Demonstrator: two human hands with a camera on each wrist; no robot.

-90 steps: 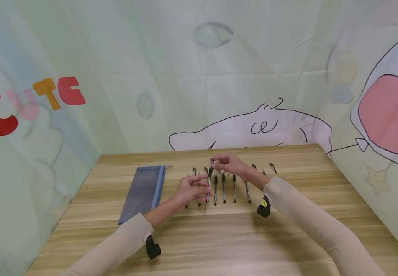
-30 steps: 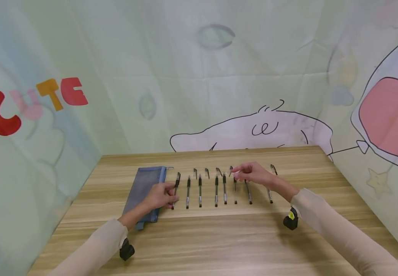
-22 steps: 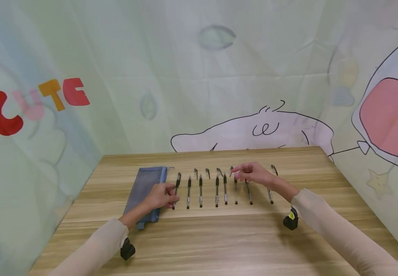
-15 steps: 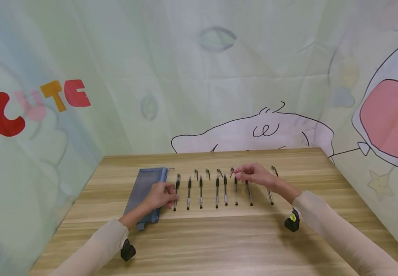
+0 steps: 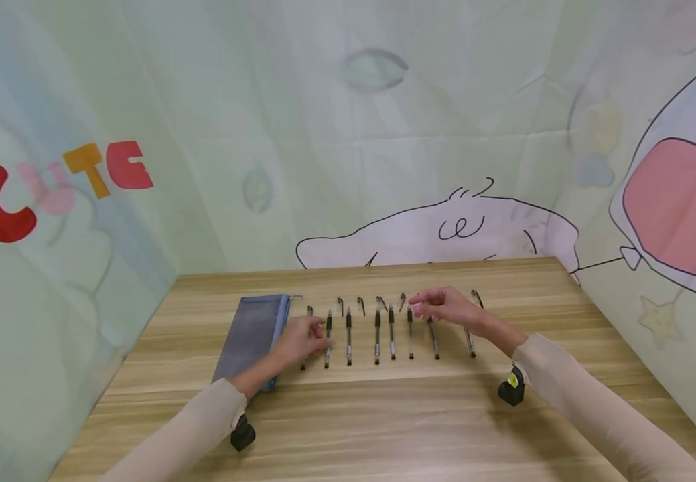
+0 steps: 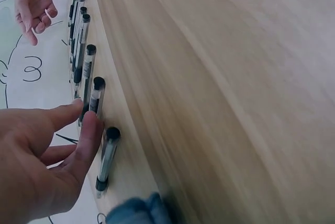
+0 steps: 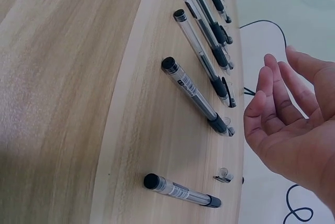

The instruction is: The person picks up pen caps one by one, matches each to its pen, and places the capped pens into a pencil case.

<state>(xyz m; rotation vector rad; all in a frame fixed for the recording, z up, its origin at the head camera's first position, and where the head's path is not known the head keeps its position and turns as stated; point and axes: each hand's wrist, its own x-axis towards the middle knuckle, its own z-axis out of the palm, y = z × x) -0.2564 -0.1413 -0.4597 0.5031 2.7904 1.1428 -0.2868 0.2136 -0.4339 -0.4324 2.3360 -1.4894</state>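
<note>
A row of clear gel pens with black grips lies on the wooden table. The left hand (image 5: pixel 301 340) reaches over the leftmost pen (image 5: pixel 304 365). Its thumb and finger are on either side of the second pen (image 5: pixel 327 351), apart from each other. In the left wrist view, a fingertip overlaps this pen (image 6: pixel 98 92); whether it touches is unclear. The right hand (image 5: pixel 447 309), fingers loosely bent and holding nothing, hovers over the right part of the row, partly covering a pen (image 5: pixel 435 347). Several loose pen caps (image 5: pixel 361 306) lie behind the pens.
A blue mesh zip pouch (image 5: pixel 248 335) lies left of the pens, partly under the left forearm. One pen (image 5: pixel 471 345) lies apart at the right end, partly behind the right wrist, with a cap (image 5: pixel 476 298) behind it. A printed curtain (image 5: pixel 233 134) hangs behind the table.
A pen held between both hands three seconds ago now lies at the row's left end, capped. The left hand has let go of it and moved right to the second pen. The right hand barely moved lately.
</note>
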